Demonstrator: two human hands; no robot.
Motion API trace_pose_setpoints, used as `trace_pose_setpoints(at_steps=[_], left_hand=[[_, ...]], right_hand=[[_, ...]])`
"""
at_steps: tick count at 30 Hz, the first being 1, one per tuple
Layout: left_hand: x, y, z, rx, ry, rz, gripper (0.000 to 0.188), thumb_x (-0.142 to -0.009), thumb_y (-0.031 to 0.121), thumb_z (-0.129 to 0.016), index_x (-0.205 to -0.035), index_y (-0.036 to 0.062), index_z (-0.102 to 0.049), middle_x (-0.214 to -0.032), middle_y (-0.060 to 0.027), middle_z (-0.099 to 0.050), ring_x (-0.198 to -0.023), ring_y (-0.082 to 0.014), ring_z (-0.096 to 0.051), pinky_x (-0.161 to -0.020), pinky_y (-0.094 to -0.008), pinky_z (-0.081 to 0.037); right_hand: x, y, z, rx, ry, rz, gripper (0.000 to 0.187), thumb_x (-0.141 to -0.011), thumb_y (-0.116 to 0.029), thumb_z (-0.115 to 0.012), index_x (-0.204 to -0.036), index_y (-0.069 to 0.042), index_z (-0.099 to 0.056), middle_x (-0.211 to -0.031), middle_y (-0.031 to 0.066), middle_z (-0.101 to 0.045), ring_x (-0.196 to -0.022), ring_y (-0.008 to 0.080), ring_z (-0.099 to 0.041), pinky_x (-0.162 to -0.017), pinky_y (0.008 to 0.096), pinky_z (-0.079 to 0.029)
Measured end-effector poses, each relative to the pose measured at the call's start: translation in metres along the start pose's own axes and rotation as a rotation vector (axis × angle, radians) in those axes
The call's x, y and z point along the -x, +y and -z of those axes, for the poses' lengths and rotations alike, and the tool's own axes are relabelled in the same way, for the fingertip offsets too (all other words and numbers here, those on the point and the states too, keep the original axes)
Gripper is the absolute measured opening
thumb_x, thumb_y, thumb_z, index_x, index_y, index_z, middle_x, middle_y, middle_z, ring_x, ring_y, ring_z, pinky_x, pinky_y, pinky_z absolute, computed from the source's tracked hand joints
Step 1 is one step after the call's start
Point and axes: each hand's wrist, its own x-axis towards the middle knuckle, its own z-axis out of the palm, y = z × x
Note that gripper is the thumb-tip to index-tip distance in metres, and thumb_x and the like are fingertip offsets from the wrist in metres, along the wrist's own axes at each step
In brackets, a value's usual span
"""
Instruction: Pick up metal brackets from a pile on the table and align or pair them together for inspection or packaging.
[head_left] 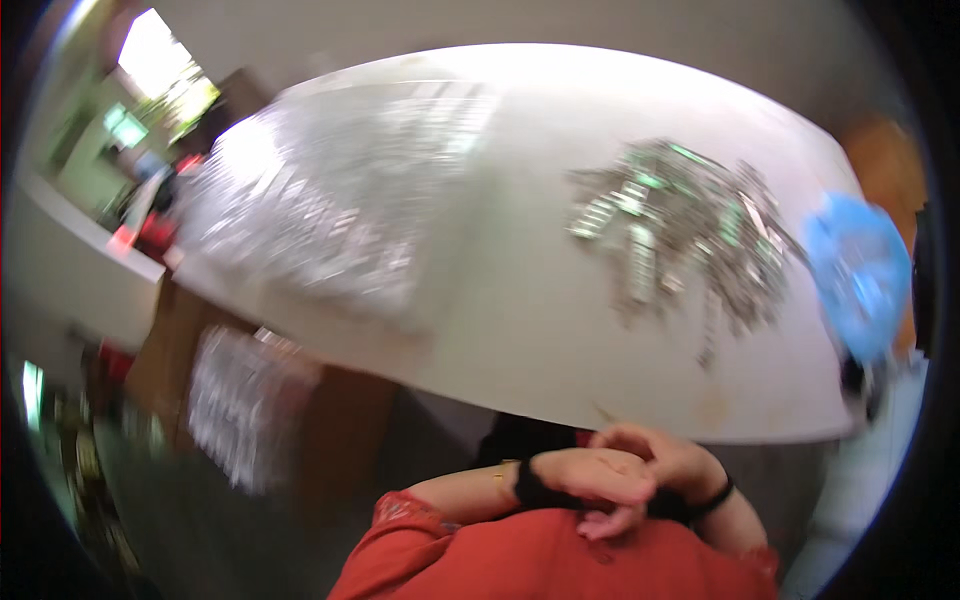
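Note:
My left hand point(598, 474) and my right hand point(672, 462) are together in front of my body, below the near edge of the table, and they overlap. A black band point(535, 486) is around my left wrist, and another black band point(716, 496) around my right. The left fingers hang loosely bent and apart, with nothing seen in them. Behind the left hand, the right hand's fingers are mostly hidden. On the table's right half lies a pile of small shiny metallic strip-like pieces point(690, 235). Blur hides their exact kind.
A large stack of clear plastic sheets or bags point(320, 200) covers the left part of the white table point(530, 340). At its right edge hangs a blue plastic bag point(860, 270). Below left, a brown cardboard box point(345, 430) holds more clear plastic point(240, 410).

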Motion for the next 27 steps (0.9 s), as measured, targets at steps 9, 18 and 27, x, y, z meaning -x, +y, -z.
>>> trace_pose_setpoints(at_steps=[9, 18, 27], left_hand=[[-0.001, -0.018, -0.003, -0.043, 0.061, -0.037, 0.083, -0.106, 0.058, -0.034, -0.057, -0.0004, -0.065, -0.052, -0.0072, -0.057, -0.044, -0.0129, -0.052, -0.04, -0.025, -0.038], [-0.008, -0.029, 0.007, -0.025, 0.042, -0.07, 0.084, -0.106, 0.059, -0.033, -0.059, -0.0022, -0.066, -0.052, -0.0079, -0.057, -0.044, -0.0137, -0.053, -0.04, -0.0248, -0.039], [-0.004, -0.028, 0.006, -0.078, 0.099, -0.04, 0.085, -0.106, 0.061, -0.033, -0.058, -0.0013, -0.066, -0.051, -0.0076, -0.057, -0.044, -0.0137, -0.052, -0.039, -0.0244, -0.037]], right_hand=[[0.005, 0.002, 0.017, -0.029, -0.008, -0.107, 0.08, -0.066, -0.025, -0.094, -0.129, 0.001, -0.053, -0.125, 0.0101, -0.061, -0.117, 0.0195, -0.059, -0.103, 0.0364, -0.046], [0.009, -0.009, -0.005, 0.19, 0.176, -0.081, 0.074, -0.071, -0.034, -0.089, -0.126, 0.001, -0.055, -0.118, 0.0083, -0.063, -0.108, 0.0163, -0.06, -0.096, 0.0328, -0.048], [0.009, -0.002, 0.007, 0.19, 0.126, -0.011, 0.058, -0.079, -0.037, -0.078, -0.118, 0.001, -0.06, -0.107, 0.0059, -0.067, -0.095, 0.0147, -0.063, -0.087, 0.0289, -0.052]])
